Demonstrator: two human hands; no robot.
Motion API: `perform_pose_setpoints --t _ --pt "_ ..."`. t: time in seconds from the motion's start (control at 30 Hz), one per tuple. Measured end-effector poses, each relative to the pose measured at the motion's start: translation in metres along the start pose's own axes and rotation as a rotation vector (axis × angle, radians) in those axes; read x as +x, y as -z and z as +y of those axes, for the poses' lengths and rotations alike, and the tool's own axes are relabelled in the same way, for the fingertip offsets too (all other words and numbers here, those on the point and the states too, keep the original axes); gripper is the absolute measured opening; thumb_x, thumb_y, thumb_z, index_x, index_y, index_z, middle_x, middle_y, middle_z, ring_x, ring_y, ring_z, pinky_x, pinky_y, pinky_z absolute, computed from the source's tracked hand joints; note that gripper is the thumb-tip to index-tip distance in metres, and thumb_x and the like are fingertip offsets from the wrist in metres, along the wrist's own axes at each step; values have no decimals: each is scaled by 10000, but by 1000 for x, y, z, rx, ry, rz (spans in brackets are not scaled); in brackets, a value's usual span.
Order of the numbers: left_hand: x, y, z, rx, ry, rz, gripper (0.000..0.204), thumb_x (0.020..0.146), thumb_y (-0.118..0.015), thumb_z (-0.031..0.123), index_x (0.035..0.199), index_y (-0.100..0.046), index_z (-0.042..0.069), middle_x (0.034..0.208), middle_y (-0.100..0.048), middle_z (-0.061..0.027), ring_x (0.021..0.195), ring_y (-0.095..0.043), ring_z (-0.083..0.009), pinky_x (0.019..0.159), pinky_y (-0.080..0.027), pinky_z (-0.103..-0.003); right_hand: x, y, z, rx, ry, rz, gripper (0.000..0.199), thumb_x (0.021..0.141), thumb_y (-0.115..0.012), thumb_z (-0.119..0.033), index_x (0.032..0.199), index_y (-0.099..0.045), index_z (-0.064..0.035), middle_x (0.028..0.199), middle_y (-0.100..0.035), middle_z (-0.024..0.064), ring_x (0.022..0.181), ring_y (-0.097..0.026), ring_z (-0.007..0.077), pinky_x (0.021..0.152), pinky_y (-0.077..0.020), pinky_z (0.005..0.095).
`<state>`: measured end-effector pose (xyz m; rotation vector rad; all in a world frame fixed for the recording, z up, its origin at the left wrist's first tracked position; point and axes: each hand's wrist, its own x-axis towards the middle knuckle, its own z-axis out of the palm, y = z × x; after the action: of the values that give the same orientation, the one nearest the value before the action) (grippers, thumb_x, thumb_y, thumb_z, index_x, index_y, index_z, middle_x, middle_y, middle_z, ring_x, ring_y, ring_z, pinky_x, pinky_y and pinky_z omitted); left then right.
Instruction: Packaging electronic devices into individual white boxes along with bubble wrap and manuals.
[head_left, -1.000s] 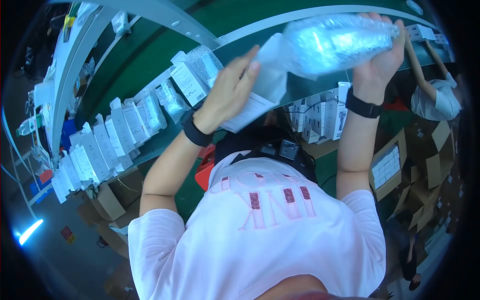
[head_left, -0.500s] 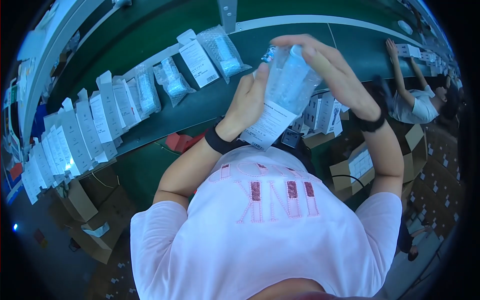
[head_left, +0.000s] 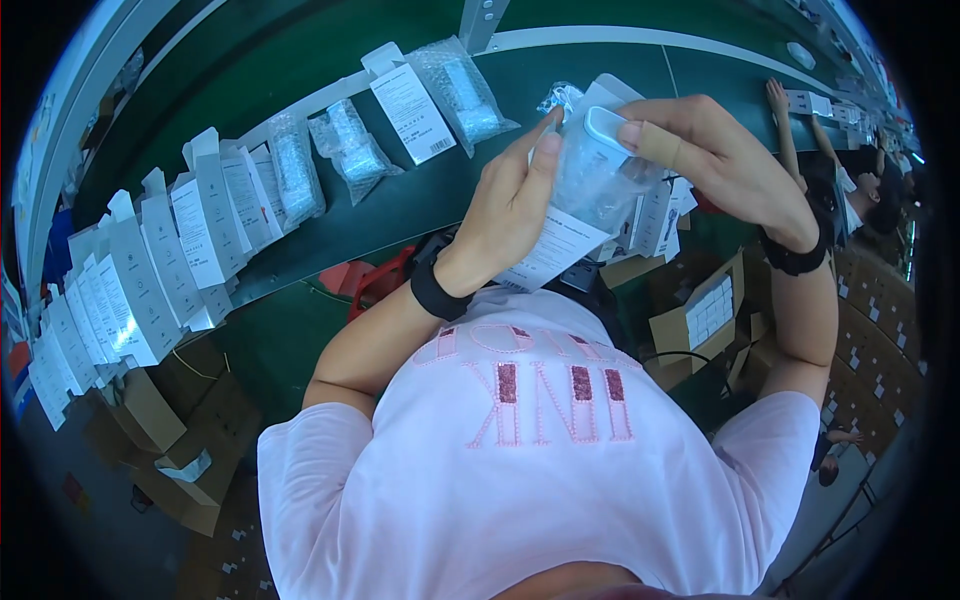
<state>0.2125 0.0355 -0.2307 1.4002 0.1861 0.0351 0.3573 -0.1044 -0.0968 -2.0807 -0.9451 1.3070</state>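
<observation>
Pushing a bubble-wrapped item (head_left: 600, 175) into a white box (head_left: 570, 235), right hand (head_left: 715, 160) pinching its top, left hand (head_left: 510, 205) fingers pressed against the box above the green belt's (head_left: 420, 200) near edge; item sticking halfway out, flap unclosed

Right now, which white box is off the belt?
The white box held up between the left hand and right hand; the others lie on the green belt.

Packages along the green belt

White printed boxes (head_left: 150, 270) line the green belt's (head_left: 400, 200) left edge; clear bubble bags (head_left: 462, 90) lie mid-belt; brown cartons (head_left: 705, 315) stand below its right end.
</observation>
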Motion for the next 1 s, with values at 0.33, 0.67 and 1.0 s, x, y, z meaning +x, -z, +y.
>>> perform_pose_setpoints --t 0.33,0.67,1.0 --pt "-19 6 -5 145 -202 43 552 1024 -353 363 1307 -482 -93 1173 -597 -280 1118 -575 -365 959 -419 -390 14 -63 23 -221 416 135 327 892 -654 -265 1089 -643 -5 794 -645 129 602 -631 188 520 -480 293" --pt "-31 100 4 -367 128 576 593 1043 -272 444 1354 -483 -15 1221 -592 -106 1088 -566 -162 941 -429 -290 168 -93 243 -766 -31 547 469 826 -678 -198 1267 -549 -98 1226 -568 226 1022 -606 346 800 -521 458" --pt "-18 74 20 -312 181 294 682 1020 -273 518 1406 -403 -28 1251 -576 -128 1081 -587 -174 937 -453 -293 129 -19 217 282 70 927 263 833 -647 -41 1085 -572 -60 770 -637 55 729 -629 159 638 -505 297"
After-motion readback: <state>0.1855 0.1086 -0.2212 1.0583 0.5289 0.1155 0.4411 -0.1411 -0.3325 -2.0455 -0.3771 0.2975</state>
